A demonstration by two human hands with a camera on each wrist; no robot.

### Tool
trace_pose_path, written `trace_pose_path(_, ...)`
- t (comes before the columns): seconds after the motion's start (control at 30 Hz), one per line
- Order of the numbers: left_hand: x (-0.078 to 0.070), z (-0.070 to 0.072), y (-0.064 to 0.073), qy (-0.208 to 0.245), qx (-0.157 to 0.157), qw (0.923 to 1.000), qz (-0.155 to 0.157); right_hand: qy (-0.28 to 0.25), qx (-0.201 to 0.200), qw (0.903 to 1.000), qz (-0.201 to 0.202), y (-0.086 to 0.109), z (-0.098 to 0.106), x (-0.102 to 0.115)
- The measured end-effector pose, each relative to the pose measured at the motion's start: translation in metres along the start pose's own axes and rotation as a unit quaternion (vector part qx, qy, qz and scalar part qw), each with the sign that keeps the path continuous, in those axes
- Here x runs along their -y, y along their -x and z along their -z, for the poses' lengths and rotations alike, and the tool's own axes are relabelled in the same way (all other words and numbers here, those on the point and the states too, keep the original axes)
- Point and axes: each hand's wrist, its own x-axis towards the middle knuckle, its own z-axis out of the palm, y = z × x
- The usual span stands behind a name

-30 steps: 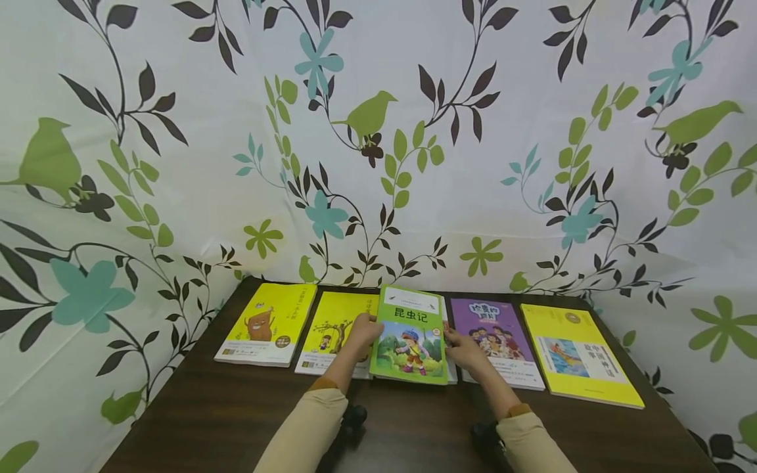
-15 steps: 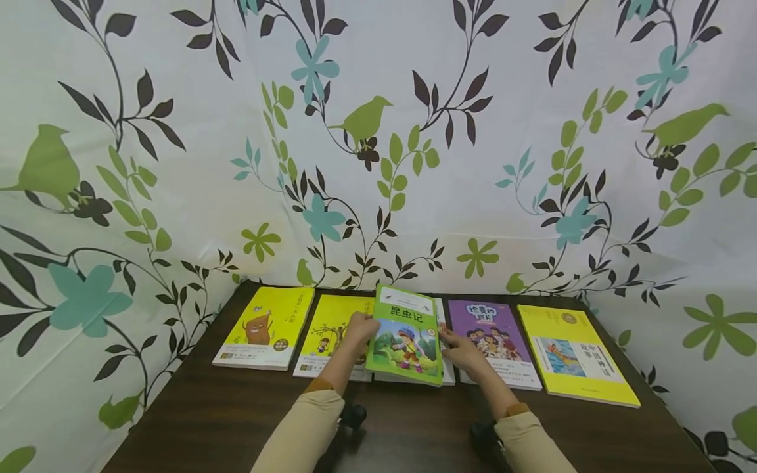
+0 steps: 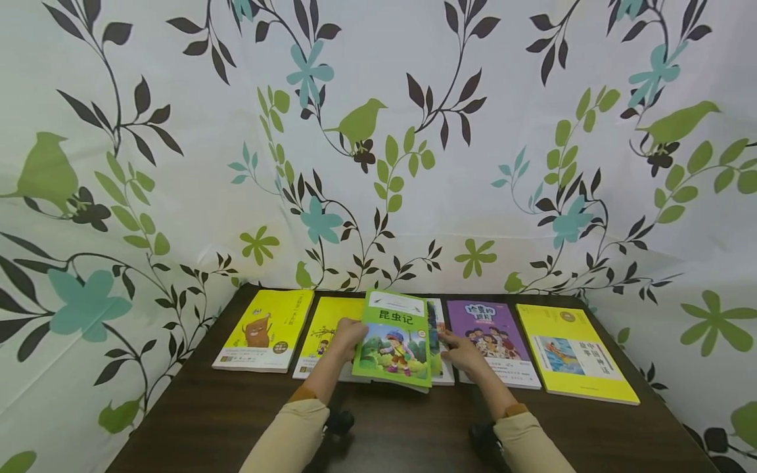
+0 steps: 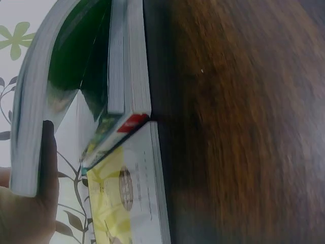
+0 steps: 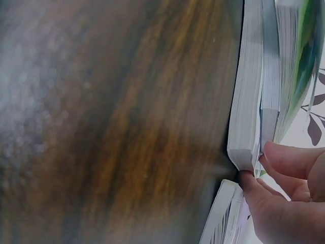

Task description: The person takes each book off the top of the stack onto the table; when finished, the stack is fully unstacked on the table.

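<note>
In the head view my left hand [image 3: 345, 338] grips the left edge of a green children's book [image 3: 393, 348] with a cartoon child on its cover. The left wrist view shows this book [image 4: 29, 101] raised and bowed, its page edges in my left hand [image 4: 30, 208]. Beneath it lie a thin book [image 4: 117, 66] and a thicker book [image 4: 138, 66], stacked flat. My right hand [image 3: 464, 351] is at the stack's right side. In the right wrist view its thumb and fingers [image 5: 289, 157] pinch the corner of the thin book [image 5: 270, 76], above the thick book [image 5: 249, 86].
Two yellow books [image 3: 266, 328] [image 3: 322, 328] lie left of the stack, the nearer one partly covered. A purple book [image 3: 491, 328] and another yellow book [image 3: 573, 355] lie to the right. The dark wooden table [image 3: 402, 427] meets a patterned cloth [image 3: 378, 164] behind.
My left hand has shifted the green book leftward and tilted it, and more of the books beneath shows on its right. My right hand stays near the same spot.
</note>
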Motion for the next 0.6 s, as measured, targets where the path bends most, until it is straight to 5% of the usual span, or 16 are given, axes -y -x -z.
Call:
trace_pose_path(0.23,0.000,0.014,0.004,0.020,0.014,0.9997,-0.010,0.000,-0.003,1.0000,0.009,0.002,-0.001,-0.001)
trace_pose_path(0.6,-0.007,0.049,0.011,-0.009,0.024,0.9997,0.000,-0.011,0.005,0.9999,0.004,0.000,0.001,-0.001)
